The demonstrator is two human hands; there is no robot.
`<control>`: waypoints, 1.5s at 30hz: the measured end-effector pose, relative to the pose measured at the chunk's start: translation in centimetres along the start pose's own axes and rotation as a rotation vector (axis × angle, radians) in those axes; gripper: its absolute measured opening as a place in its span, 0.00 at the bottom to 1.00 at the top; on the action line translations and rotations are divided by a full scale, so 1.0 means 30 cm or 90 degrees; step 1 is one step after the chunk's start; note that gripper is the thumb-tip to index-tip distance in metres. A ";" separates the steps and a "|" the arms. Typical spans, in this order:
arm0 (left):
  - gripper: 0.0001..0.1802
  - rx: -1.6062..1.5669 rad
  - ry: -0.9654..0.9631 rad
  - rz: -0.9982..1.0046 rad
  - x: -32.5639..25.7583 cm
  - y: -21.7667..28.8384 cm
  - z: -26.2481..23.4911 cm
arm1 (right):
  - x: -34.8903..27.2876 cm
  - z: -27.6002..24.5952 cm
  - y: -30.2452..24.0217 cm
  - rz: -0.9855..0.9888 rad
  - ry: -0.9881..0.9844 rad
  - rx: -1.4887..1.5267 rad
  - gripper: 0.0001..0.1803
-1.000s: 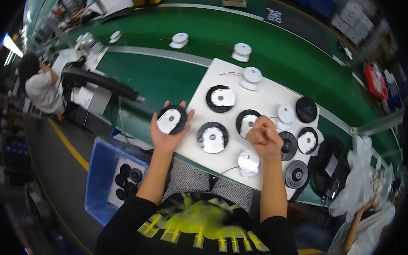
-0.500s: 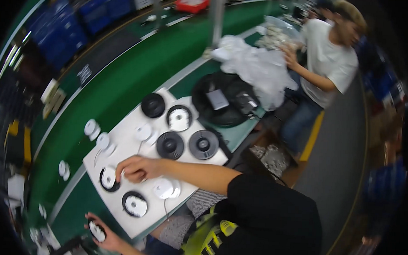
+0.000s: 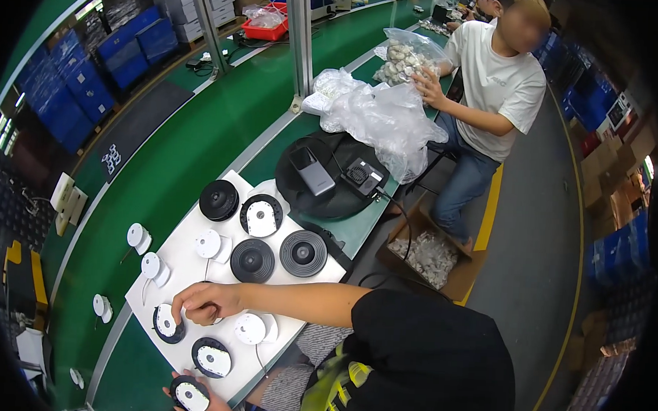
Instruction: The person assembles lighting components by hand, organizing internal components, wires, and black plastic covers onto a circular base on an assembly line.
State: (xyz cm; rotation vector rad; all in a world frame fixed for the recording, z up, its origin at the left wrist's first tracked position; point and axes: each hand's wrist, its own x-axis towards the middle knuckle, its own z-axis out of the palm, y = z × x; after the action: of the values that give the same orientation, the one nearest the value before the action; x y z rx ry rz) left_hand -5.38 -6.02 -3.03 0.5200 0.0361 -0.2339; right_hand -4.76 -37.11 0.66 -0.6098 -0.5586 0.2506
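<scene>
Head view, one entry per item.

1. White board (image 3: 194, 269) lying on the green bench (image 3: 199, 148); it carries round black discs and small white discs.
2. Right hand (image 3: 206, 303): over the near left part of the board, fingers curled loosely, fingertips touching a black disc with a white centre (image 3: 165, 322). Whether it actually grips the disc cannot be told.
3. Left hand (image 3: 199, 404): at the lower edge of the picture, off the board, palm up and closed around a black disc with a white face (image 3: 189, 395).
4. Other discs on the board: one with a white face (image 3: 211, 357) near the front edge, a ribbed black one (image 3: 303, 253), a plain black one (image 3: 252, 260), a black cap (image 3: 218, 199).
5. Containers: cardboard box (image 3: 454, 273) on the floor beside the bench, holding small pale parts (image 3: 428, 255); clear plastic bag (image 3: 407, 55) of pale parts under the hands of a second person (image 3: 496, 88); red tray (image 3: 267, 28) at the far end, contents unclear; blue crates (image 3: 92, 85) stacked beyond the bench.
6. Round black mat (image 3: 322, 198) holding a grey block (image 3: 313, 175).
</scene>
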 end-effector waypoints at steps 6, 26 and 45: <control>0.30 -0.098 -0.025 -0.027 0.014 0.007 -0.026 | 0.003 -0.016 0.011 0.008 0.008 0.008 0.15; 0.31 -0.124 -0.038 -0.065 0.022 -0.001 -0.018 | 0.005 -0.043 0.022 0.001 0.013 0.004 0.16; 0.31 -0.148 -0.002 -0.027 0.025 0.004 -0.033 | 0.083 -0.010 -0.124 0.063 0.351 -0.475 0.21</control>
State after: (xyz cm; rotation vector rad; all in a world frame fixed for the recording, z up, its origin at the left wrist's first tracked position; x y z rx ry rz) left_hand -4.60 -5.58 -3.89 0.2879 0.0701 -0.2685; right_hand -2.33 -39.26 3.73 -1.3787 -0.0656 -0.0517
